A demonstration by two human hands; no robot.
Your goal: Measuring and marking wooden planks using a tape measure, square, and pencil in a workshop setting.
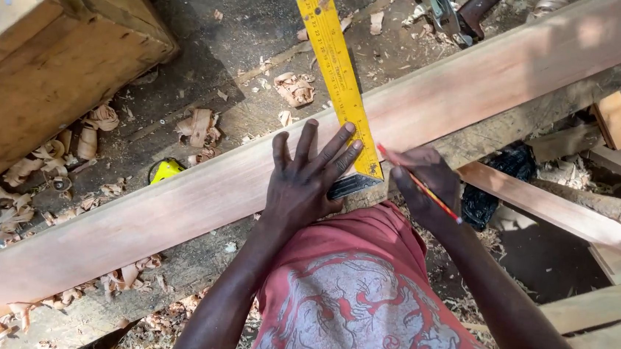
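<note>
A bright yellow try square [339, 73] with fine black markings and a black stock lies across a pale pinkish-brown plank [198, 195], and the pencil [420, 185] is red with a yellow streak. The person's shirt [359, 304] is faded red with a grey-white swirling print. Tan, curled wood shavings [45, 168] dot the dark grey ground beside an orange-brown wooden box [46, 65].

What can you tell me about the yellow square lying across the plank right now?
The yellow try square has a flat metal-looking blade with black graduations and a dark stock at the plank's near edge. It lies flat across the pale wooden plank, blade pointing away from the person. The left hand presses on it with spread fingers; the right hand holds a red pencil with its tip by the blade's edge.
</note>
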